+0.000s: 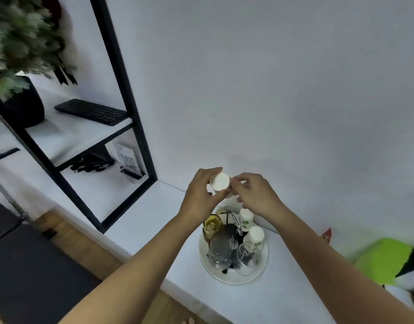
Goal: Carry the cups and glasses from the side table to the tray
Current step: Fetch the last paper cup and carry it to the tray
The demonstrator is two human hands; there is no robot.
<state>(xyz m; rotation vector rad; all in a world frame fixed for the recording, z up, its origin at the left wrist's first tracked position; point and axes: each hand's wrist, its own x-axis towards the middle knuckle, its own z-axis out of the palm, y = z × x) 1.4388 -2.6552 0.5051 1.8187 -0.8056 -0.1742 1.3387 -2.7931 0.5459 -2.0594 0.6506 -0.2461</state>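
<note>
A round tray [234, 278] sits on a long counter [283, 288], close to its front edge. On the tray stand two cups [256, 236] at the back right and three glasses [247, 258] at the front and left. Both hands hold another cup [220, 181] above the tray's back. A shelf [84, 134] stands at the counter's left end, with a keyboard [91, 111] on it.

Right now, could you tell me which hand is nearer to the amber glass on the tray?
Left. The left hand, gripping a white cup, hovers just above the amber glass. The right hand, pinching the same cup, is above and further to its right.
</note>
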